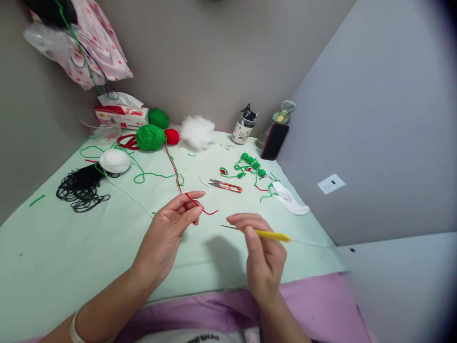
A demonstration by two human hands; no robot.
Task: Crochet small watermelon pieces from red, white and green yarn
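Red yarn [175, 167] runs from the small red ball [172, 136] down to my left hand [170, 224]. That hand is closed on the strand, pinching it between thumb and fingers, with a short loose end sticking out to the right. My right hand [262, 252] grips a crochet hook [271, 235] by its yellow handle, its thin metal tip pointing left toward the yarn but apart from it. Just beyond both hands lie orange-handled thread snips [226, 186]. Small green crocheted pieces [253, 165], some with red bits, lie behind them to the right.
Green yarn balls [150, 137], a white ball [114, 161], black yarn [80, 188] and a tissue pack [123, 116] sit on the left. White stuffing [197, 132], a pen cup [243, 130], a bottle [282, 114] and a phone [274, 141] stand along the back.
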